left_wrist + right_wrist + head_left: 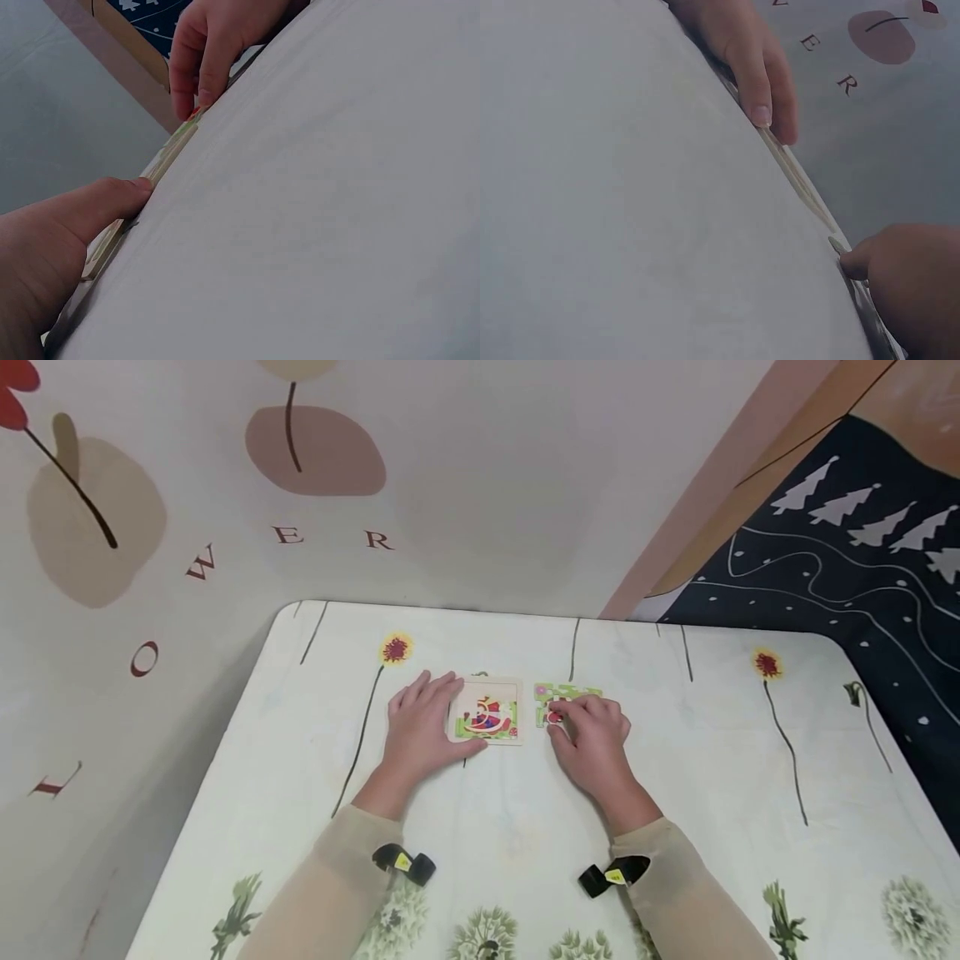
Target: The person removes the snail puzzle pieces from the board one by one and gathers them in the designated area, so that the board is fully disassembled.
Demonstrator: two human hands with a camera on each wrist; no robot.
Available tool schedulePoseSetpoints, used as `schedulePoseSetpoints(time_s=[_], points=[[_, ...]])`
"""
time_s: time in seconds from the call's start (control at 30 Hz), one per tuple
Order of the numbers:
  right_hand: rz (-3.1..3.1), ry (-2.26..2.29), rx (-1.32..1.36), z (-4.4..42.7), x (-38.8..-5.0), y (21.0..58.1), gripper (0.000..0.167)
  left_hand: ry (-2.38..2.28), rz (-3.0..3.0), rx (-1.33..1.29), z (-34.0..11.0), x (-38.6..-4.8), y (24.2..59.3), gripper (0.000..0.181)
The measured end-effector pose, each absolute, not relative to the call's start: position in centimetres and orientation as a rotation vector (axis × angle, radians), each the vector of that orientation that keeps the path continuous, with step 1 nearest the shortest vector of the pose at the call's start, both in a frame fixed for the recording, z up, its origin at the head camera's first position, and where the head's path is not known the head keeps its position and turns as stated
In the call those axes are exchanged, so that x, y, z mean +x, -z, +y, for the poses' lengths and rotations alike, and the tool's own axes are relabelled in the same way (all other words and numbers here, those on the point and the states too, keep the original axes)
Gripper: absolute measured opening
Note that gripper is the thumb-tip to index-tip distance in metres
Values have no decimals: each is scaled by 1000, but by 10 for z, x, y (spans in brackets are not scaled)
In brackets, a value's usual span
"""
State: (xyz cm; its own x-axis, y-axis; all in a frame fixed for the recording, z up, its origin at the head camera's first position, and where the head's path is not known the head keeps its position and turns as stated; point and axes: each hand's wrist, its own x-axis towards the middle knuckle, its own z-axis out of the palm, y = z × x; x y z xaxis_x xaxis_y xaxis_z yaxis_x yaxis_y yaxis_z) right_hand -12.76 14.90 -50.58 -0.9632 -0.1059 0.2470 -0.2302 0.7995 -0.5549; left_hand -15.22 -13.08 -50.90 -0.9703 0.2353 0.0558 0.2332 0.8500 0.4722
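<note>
The table (510, 818), under a flower-printed white cloth, has its far edge close against the pale lettered wall (480, 527), leaving a modest strip of cloth beyond the puzzle board (483, 687); more room stretches out to the left, to the right and between the forearms on the near side. A narrow gap of cloth separates the board's right rim from a cluster of loose puzzle pieces (579, 690). The left hand (422, 725) covers part of the board's left rim, and the right hand (600, 742) hides much of the cluster, so how many pieces lie there cannot be told. Both wrist views are dim and catch the board nearly edge-on, which leaves its picture unreadable from there; in the head view its lower part is filled with red, green and purple shapes, too small to make out well. The left fingers are extended and released, lying at the board's upper left corner, while that thumb rests on its near edge. The right thumb and forefinger pinch a red-marked puzzle piece (555, 717) at the cluster's near left side, right of the board; exactly how it sits between the fingertips is hard to see.
</note>
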Motion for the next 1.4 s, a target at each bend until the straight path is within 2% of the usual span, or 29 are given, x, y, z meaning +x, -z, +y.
schedulePoseSetpoints(time_s=[0.57,1.0,1.4], points=[[-2751,-933,246,147,-128,505,35,-788,3012,395,-130,-152,510,104],[-2659,-983,405,112,-136,505,10,-760,3020,394,-132,-151,507,103],[-2922,-750,427,75,-143,497,50,-772,3037,408,-132,-152,508,100]])
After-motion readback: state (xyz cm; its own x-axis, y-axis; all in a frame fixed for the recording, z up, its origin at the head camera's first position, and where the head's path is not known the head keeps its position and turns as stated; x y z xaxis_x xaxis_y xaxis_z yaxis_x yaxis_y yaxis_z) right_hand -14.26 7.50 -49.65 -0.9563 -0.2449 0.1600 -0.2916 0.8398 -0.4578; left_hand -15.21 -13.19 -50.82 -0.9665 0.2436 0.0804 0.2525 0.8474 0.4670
